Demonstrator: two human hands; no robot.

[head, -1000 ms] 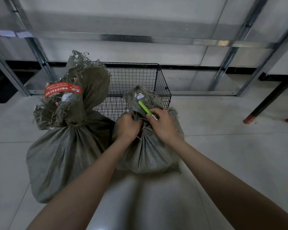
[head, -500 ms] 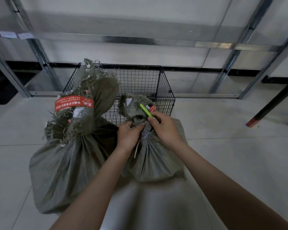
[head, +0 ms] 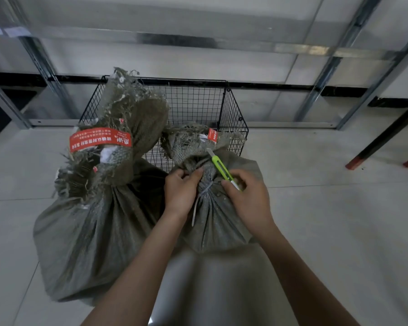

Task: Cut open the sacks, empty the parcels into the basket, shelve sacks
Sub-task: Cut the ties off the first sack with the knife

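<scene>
Two grey-green woven sacks stand on the floor in front of a black wire basket (head: 233,114). The large sack (head: 92,231) on the left is tied shut and bears a red label. The smaller sack (head: 217,220) on the right is tied at its neck with a white cable tie (head: 199,201). My left hand (head: 180,191) pinches the gathered neck of the smaller sack on its left side. My right hand (head: 247,196) holds a green utility knife (head: 222,169) on the right side of the neck, its blade pointing up toward the sack's frayed top.
A metal shelf frame (head: 316,50) runs behind the basket, with uprights on both sides. Dark table legs with red feet (head: 353,164) stand on the tiled floor at the right. The floor is pale and glossy.
The view has tilted down and moved closer. My right hand has slid slightly right and lower along the neck, exposing the cable tie between both hands. The sack's top flap now leans back.
</scene>
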